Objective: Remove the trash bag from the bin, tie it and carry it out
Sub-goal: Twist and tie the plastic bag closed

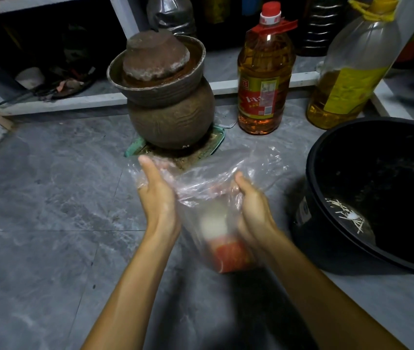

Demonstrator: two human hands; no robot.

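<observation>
A clear plastic trash bag (208,195) hangs over the grey floor between my two hands, out of the bin. Inside it I see a white round item and a red carton, both blurred. My left hand (156,195) presses on the bag's left side, fingers straight and pointing away from me. My right hand (252,203) curls around the bag's right side near its upper part. The bag's mouth spreads loose and open beyond my fingers. The black bin (327,188) stands on the floor to the right with no bag in it; several pale sticks lie at its bottom.
A brown clay jar (170,109) with an upturned bowl as lid stands just beyond the bag. Two large oil bottles (264,79) (347,79) stand behind on the right. White shelf frames (62,102) run along the back. Grey tiled floor (49,223) spreads to the left.
</observation>
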